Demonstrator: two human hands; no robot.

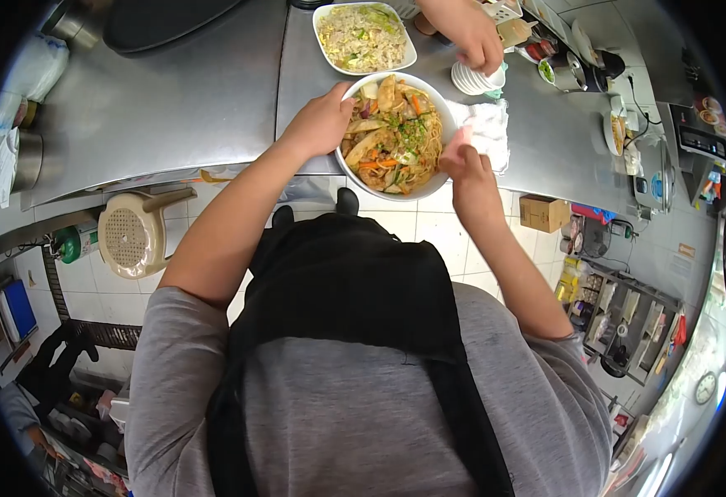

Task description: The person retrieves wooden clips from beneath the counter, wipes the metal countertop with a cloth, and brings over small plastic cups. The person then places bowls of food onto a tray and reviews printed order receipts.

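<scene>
A round white bowl [443, 101] is filled with noodles [431, 149], vegetable pieces and chopped green garnish. It is held at the counter's near edge, partly over the floor. My left hand [321, 123] grips its left rim, thumb on top and the other fingers partly hidden. At the right rim, my right hand [471, 178] pinches a pink cloth or tissue [460, 141] against the bowl. A folded white cloth [491, 137] lies on the counter just beyond that hand. Behind the bowl stands a squarish white dish [411, 58] of fried rice.
Another person's hand [475, 45] reaches in from the top, over a stack of small white dishes [471, 80]. A large black tray [160, 29] lies on the steel counter [189, 108] at left. Below are a beige stool [131, 236] and a cardboard box [544, 214].
</scene>
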